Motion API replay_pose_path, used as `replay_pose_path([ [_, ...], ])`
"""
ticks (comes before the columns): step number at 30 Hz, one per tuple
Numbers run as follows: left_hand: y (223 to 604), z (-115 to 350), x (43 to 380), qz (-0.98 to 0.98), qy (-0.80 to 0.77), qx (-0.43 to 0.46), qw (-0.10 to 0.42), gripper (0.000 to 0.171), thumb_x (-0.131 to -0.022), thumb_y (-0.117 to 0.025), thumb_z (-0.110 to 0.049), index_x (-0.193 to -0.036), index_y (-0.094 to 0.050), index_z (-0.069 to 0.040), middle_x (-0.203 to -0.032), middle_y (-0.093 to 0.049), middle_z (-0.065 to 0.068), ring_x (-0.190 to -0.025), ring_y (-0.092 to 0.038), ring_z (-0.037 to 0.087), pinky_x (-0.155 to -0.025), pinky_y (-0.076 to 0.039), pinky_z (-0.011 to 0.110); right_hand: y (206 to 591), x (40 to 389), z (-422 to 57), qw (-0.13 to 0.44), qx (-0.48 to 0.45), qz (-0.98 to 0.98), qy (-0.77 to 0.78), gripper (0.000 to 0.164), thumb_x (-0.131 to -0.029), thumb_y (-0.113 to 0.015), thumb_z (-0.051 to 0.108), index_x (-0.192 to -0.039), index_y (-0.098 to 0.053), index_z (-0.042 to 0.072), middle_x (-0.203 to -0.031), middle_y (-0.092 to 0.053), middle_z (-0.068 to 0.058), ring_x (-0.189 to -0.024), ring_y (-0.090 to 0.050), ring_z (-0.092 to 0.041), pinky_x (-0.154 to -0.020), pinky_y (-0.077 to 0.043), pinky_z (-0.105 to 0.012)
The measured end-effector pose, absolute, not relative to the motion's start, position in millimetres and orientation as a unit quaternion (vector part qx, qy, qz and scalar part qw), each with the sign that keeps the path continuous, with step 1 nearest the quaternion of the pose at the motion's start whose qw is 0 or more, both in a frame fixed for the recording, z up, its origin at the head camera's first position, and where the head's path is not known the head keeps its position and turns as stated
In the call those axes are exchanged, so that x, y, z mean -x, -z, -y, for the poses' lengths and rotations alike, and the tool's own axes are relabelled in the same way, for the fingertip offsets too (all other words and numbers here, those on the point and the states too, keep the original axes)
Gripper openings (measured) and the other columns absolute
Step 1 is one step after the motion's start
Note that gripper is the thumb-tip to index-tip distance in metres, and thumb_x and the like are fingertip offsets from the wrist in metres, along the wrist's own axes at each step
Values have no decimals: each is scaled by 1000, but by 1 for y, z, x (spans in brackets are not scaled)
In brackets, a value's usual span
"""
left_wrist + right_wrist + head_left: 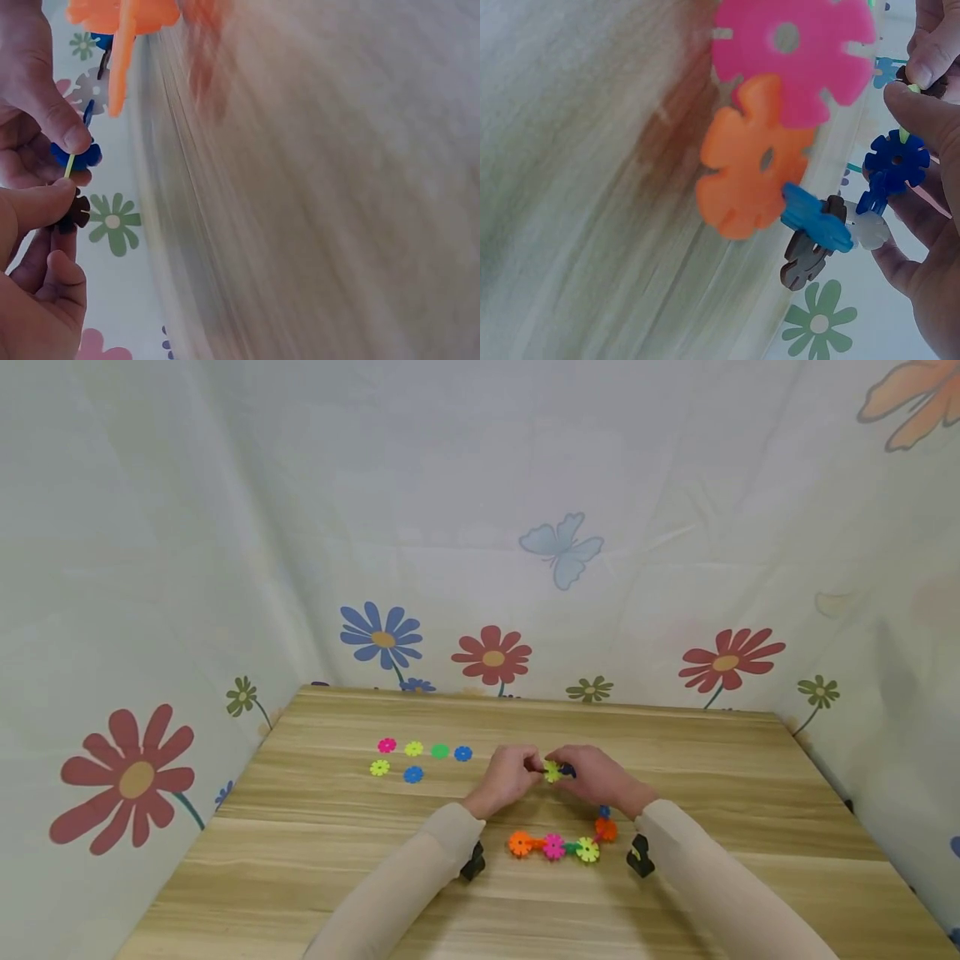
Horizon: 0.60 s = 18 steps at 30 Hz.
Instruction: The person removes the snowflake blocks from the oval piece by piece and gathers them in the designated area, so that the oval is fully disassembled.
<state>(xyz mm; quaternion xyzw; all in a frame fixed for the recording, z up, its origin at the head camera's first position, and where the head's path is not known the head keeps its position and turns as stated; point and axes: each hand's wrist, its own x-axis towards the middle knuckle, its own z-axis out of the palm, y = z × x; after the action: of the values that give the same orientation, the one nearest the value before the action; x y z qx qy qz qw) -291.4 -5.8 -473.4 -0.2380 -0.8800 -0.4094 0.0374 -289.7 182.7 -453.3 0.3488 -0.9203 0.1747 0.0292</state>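
Both hands meet over the wooden table, working on notched, flower-shaped plastic discs. My left hand [512, 779] pinches a brown disc [78, 211] between thumb and fingers. Against it, my right hand [596, 775] holds a yellow-green disc [552, 772] by its edge. That disc slots into a dark blue disc [897, 159], and the chain runs on through another blue, a whitish disc [868, 229], a brown and a lighter blue one [817, 216]. Farther along, the chain curves below the hands through an orange disc [606, 830], a yellow one [587, 850] and a pink one [553, 847].
Several loose discs lie on the table's left: a pink [387, 745], a green [440, 751], and some yellow and blue ones. A flower-printed curtain [420, 560] borders the wooden table [300, 852] at the back and sides.
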Motion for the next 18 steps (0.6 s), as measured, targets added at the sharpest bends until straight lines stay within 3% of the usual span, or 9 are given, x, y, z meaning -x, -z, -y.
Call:
replay_pose_path([
  [9, 470, 7, 289, 890, 386, 238, 51, 11, -81, -74, -6, -73, -67, -10, -72, -66, -4, -65, -54, 2, -62, -46, 19, 456, 293, -185, 32, -367, 913, -174, 31, -84, -73, 14, -112, -65, 4, -103, -64, -5, -91, -62, -21, -80, -50, -39],
  [18, 467, 14, 291, 882, 410, 232, -3, 9, -84, -72, -9, -79, -64, -11, -78, -64, -3, -70, -55, 6, -64, -47, 20, 454, 293, -188, 23, -353, 920, -170, 31, -84, -72, 15, -113, -65, 5, -104, -64, -4, -93, -61, -19, -84, -49, -39],
])
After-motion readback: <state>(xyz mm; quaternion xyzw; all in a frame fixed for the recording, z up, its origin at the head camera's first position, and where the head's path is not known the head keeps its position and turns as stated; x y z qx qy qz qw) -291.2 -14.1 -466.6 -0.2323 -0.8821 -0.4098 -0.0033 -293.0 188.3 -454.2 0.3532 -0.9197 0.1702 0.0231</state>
